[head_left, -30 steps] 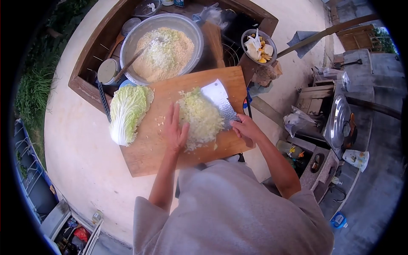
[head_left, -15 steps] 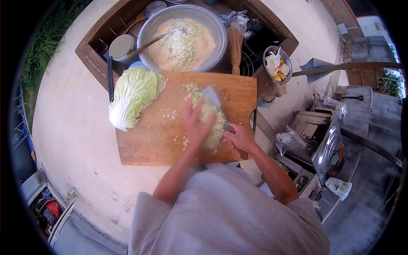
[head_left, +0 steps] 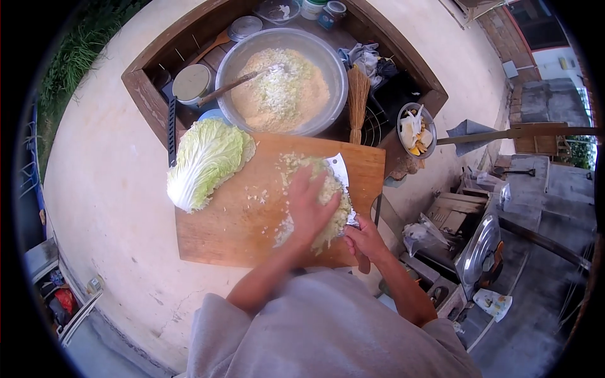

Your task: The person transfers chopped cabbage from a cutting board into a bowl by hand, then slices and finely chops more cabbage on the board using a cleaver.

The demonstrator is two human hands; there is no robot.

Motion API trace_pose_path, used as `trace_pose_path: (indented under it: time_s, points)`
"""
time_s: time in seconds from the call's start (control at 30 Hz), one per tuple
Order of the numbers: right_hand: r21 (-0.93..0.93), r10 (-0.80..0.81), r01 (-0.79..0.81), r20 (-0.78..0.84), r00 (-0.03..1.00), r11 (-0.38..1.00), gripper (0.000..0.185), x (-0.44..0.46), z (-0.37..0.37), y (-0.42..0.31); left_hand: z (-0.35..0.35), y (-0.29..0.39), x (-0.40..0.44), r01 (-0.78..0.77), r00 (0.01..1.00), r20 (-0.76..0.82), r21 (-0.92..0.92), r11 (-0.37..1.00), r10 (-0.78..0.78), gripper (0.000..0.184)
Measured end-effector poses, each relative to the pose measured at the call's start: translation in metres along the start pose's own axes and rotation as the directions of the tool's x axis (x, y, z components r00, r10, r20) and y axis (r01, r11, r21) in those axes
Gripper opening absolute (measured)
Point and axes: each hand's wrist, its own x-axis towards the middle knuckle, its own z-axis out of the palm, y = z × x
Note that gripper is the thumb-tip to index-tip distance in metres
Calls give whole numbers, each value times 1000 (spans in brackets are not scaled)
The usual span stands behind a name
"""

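Observation:
Finely chopped cabbage (head_left: pixel 331 198) lies in a heap on the wooden cutting board (head_left: pixel 214 236). My left hand (head_left: pixel 310 205) rests over the heap's left side, fingers spread and touching the pieces. A cleaver (head_left: pixel 339 167) stands along the right edge of the heap, its blade partly covered by cabbage. My right hand (head_left: pixel 365 239) is wrapped round the cleaver's handle, near the board's right front edge. Half a napa cabbage (head_left: pixel 205 165) sits at the board's left side, leafy end pointing away from me.
Behind the board, a large metal basin (head_left: pixel 340 82) contains crumbly meal topped with chopped greens and white powder; a wooden stick (head_left: pixel 230 88) leans in it. A straw brush (head_left: pixel 357 104) and a bowl of scraps (head_left: pixel 417 130) are to its right. A lidded tub (head_left: pixel 192 83) stands left.
The view has shifted, so the board and basin appear lower. My left hand has pressed against the heap, and the cleaver's blade now shows upright along the right side.

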Motion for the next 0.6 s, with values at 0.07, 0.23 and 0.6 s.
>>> trace_pose_path:
  time_s: [0.07,0.23,0.6]
  points:
    - [44,4,-4,2,1000,999,9,1,5,-22,-2,2,20,-1,1000,12,3,1000,1,52]
    - [86,-51,51,1,999,995,13,51,12,-86,6,-13,103,-26,999,21,2,1000,26,51]
    - [-86,-299,287,-202,933,954,31,218,41,-192,49,-121,292,-5,1000,8,181,983,4,55]
